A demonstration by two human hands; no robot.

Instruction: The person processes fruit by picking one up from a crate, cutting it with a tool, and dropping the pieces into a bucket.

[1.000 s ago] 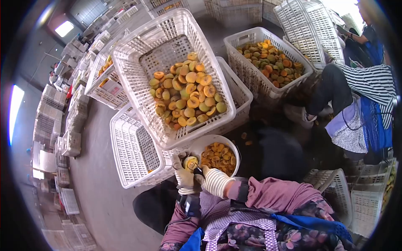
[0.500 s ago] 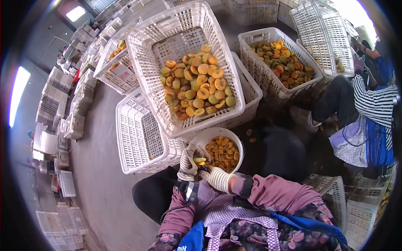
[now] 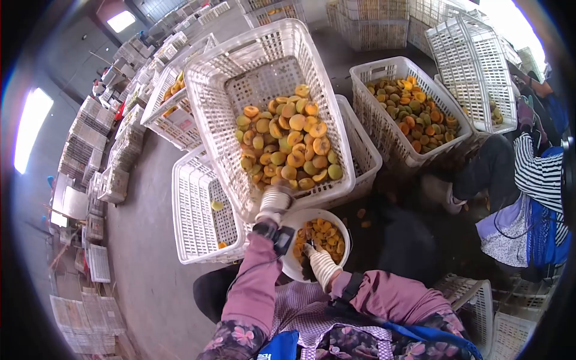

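My left hand, in a pale knitted glove with a dirty front, reaches over the near rim of a large white crate. Its blurred fingers are at the lowest of the peaches, many cut in half, orange-yellow and green. My right hand, gloved too, is low over a white bucket of orange peach pieces. Its fingers are closed around a small dark tool, mostly hidden by the glove.
A lower white crate at left holds a yellow-green piece. To the right stands another crate of halved peaches. A co-worker in a striped sleeve sits at far right. Stacked crates stand behind.
My left hand has gone from beside the bucket, where it held a yellow-green piece, up to the large crate. My right hand has moved over the bucket. A yellow-green piece now shows in the left crate.
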